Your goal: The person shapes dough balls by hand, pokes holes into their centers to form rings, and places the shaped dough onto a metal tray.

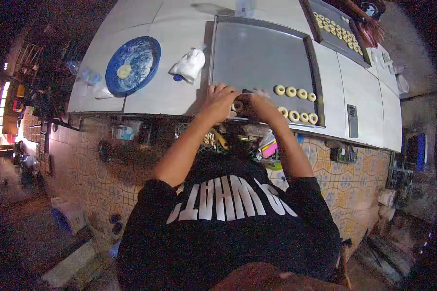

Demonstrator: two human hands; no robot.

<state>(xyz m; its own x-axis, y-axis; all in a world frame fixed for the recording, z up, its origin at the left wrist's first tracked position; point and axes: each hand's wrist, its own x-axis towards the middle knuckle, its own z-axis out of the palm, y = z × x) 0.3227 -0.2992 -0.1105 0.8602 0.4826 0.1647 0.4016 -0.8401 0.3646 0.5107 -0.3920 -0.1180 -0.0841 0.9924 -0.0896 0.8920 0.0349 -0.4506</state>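
At the near edge of a large grey metal tray (257, 53), my two hands sit close together. My left hand (220, 101) has curled fingers, and a pale dough ring (237, 106) shows at its inner side, partly covered. Beside it my right hand (260, 104) bends inward with closed fingers; what lies beneath them is hidden. To the right, more dough rings (291, 91) lie on the tray in two short rows, the nearer one (294, 116) partly behind my right wrist.
A blue basin (112, 72) dusted with white holds a lump of dough (124, 72). Between it and the tray lies a white plastic bag (189, 64). At the far right another tray (347, 54) bears several dough rings, near another person's hand (375, 30). A dark rectangular phone-like object (353, 121) lies right of my tray.
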